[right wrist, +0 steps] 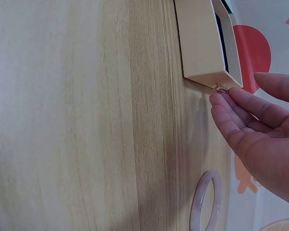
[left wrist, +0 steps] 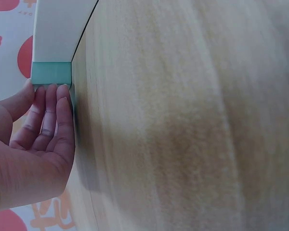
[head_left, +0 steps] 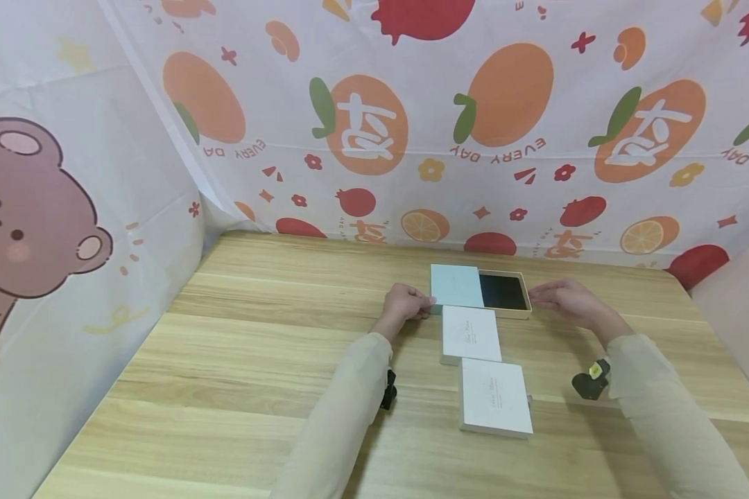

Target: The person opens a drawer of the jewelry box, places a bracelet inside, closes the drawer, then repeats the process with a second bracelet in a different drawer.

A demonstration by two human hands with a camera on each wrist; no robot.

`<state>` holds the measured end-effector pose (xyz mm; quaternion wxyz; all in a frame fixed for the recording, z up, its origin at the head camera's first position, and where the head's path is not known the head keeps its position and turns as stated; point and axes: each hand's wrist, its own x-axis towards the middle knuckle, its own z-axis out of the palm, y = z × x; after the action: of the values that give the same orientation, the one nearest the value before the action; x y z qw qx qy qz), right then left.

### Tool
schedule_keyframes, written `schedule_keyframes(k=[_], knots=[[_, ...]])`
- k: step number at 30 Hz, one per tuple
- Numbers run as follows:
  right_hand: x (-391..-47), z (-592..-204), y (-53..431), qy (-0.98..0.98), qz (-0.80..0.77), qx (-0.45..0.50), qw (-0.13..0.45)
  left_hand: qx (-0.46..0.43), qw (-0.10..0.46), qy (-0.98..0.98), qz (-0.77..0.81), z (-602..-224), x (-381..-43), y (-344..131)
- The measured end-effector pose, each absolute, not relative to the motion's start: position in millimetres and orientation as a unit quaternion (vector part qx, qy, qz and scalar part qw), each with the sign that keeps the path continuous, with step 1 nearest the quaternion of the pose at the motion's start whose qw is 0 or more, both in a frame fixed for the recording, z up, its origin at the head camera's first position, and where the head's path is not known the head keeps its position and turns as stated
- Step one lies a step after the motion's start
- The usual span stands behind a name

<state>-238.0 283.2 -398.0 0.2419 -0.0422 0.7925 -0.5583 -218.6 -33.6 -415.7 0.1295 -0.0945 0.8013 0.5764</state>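
A light-blue box (head_left: 455, 283) lies flat at the back of the table, its cream drawer (head_left: 513, 314) slid out to the right with a dark lining inside. My left hand (head_left: 406, 303) holds the box's left end. In the left wrist view, the thumb and fingertips meet the green end strip (left wrist: 51, 73). Beside the drawer's outer end is my right hand (head_left: 564, 299). Its fairly straight fingers (right wrist: 257, 108) touch a small pull loop (right wrist: 220, 89) on the drawer's end, and the thumb stands apart.
Two white boxes, a nearer one (head_left: 496, 398) and a middle one (head_left: 470, 333), lie in a staggered line in front of the light-blue box. A pale bangle (right wrist: 198, 204) shows low in the right wrist view. Fruit-printed cloth (head_left: 431, 180) hangs behind the wooden table (head_left: 256, 367).
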Motion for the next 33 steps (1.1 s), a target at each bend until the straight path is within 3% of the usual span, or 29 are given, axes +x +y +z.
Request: schedule_keyframes(k=[19, 33], knots=[[-235, -394, 294, 0.779, -0.581, -0.055, 0.228, -0.098, 0.133, 0.802, 0.574, -415, -218, -33], [-233, -387, 321, 0.817, -0.551, -0.018, 0.167, -0.102, 0.140, 0.798, 0.577, -417, -219, -33]])
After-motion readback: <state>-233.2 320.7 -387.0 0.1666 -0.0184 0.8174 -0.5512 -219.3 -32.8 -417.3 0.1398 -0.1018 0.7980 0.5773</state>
